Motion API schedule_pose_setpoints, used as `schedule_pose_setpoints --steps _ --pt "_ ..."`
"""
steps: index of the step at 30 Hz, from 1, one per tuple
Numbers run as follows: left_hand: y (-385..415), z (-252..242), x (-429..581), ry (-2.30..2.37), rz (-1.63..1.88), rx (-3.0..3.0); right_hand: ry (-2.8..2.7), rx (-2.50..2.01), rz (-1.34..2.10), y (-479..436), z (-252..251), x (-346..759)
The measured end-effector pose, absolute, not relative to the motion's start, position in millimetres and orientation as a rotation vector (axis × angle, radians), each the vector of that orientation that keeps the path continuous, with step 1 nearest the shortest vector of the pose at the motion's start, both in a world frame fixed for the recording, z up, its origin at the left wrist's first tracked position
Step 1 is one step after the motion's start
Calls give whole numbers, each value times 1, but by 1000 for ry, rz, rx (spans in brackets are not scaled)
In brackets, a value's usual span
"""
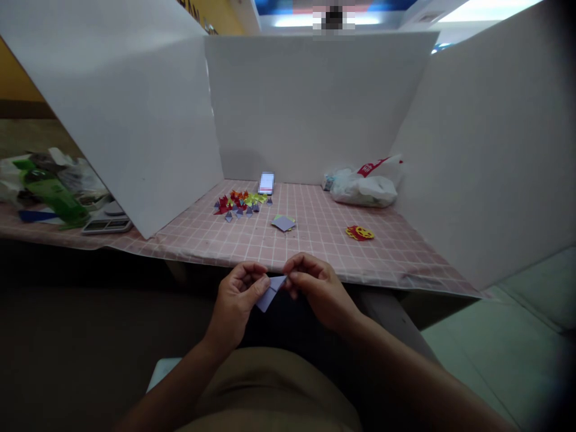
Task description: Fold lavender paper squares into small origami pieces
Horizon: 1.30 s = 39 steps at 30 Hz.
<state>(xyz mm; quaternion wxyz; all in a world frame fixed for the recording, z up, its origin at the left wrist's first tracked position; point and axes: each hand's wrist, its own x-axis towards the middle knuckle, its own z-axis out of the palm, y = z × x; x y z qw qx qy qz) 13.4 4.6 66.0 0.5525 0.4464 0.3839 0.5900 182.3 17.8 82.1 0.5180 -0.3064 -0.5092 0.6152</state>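
Note:
Both hands meet just below the front edge of the pink checked table (315,252), pinching a small folded lilac paper piece (270,293). My left hand (238,294) grips its left side with thumb and fingers closed. My right hand (315,288) pinches the right tip. On the table beyond lie a small stack of square papers (283,223), lilac on top, and a cluster of several folded paper pieces (238,203) in red, orange, yellow and purple.
White foam boards (315,102) wall the table on three sides. A phone (266,183) lies at the back, a white plastic bag (364,186) at back right, a red-yellow cutout (360,233) on the right. Outside the left board sit a scale (107,225) and green items (49,189).

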Motion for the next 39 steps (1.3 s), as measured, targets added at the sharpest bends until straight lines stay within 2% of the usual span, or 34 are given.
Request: schedule_pose_setpoints --steps 7,12,23,26,34,36,39 --pt "4 68 14 912 1368 1115 -1493 -881 1437 19 84 185" --pt "2 68 14 936 1325 1174 -1421 -929 1596 17 81 183" --pt "8 64 6 837 1242 1129 -1481 -969 1542 18 87 189" --pt "12 64 -1 800 1223 1139 -1389 -896 1643 23 84 192" --pt "9 73 -1 740 1339 1616 -1280 -692 2040 28 72 190" --pt "8 73 0 776 1351 1593 -1372 -733 1938 27 70 190" --pt "7 70 0 901 1262 1427 -1503 -799 1589 27 72 191"
